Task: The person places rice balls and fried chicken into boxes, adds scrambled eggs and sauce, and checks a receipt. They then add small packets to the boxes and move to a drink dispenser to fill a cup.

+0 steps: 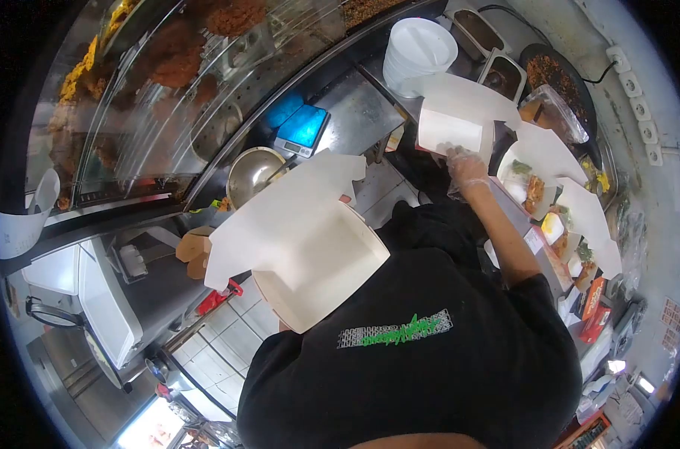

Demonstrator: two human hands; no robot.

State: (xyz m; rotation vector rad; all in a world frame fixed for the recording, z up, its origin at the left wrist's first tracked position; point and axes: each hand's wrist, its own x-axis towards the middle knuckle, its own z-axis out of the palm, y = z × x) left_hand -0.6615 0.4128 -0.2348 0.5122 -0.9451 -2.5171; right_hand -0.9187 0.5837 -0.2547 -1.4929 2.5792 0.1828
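At 9 o'clock, far out, I see a white tub. Closer in, also near 9, is a little brown box. A round metal bowl is at 10 o'clock. Near the middle, my left hand is mostly hidden behind the big white box; its grip is closed on that box, which is open with its lid folded out. At 11 o'clock a scale with a bright blue top is on the shiny bench. White round tubs are stacked at 1 o'clock. Between 1 and 2, my right hand, in a clear glove, has its grip closed on the near edge of a smaller open box. Open boxes with food run in a row around 3 o'clock. A black pan of brown bits is at 2 o'clock, further out.
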